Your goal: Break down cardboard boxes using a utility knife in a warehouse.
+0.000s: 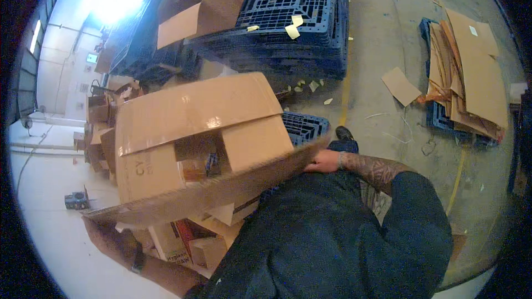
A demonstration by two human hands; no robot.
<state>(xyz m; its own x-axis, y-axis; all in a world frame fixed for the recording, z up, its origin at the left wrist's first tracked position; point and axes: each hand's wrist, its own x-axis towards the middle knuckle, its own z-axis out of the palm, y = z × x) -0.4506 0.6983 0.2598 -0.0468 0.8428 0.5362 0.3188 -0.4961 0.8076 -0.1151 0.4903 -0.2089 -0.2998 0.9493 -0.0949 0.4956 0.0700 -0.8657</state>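
Note:
A large brown cardboard box [205, 102] is held in front of me, tilted, with taped flaps and a gap between them. Its near edge is smeared by motion. My right hand [324, 161] is closed on the right end of that edge. At the left end, my left hand [105, 235] grips the box from below, its fingers mostly hidden behind the cardboard. Beneath the box lie smaller cartons, among them a white printed carton [169, 243] and a brown carton [209, 252].
Stacked blue plastic pallets [327, 33] stand ahead, bearing an open cardboard box [202, 5]. Flattened cardboard [479, 72] leans on a blue pallet at right. A loose cardboard sheet [401, 86], straps and paper scraps lie on the floor. Heaped cartons [100, 144] stand at left.

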